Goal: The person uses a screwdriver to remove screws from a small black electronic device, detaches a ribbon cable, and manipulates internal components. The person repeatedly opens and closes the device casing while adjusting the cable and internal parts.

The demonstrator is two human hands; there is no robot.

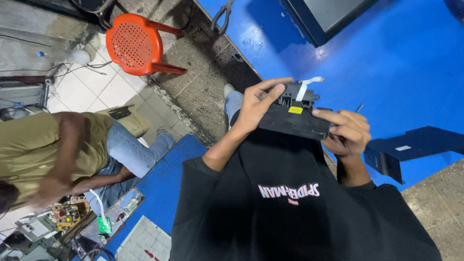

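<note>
Both hands hold a black electronic module (294, 119) at chest height. The left hand (257, 106) clamps its grip on the nine o'clock end, the right hand (349, 133) on the three o'clock end, above the blue table (386, 63).

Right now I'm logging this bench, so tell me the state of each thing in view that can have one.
Black module: held up off the blue surface, gripped at both ends.
White ribbon cable: sticking out of the module's top, free end loose.
Left hand: closed on the module's left end.
Right hand: closed on its right end.
Red stool: tipped on its side on the floor.
Black bracket: lying on the blue surface, untouched.
</note>
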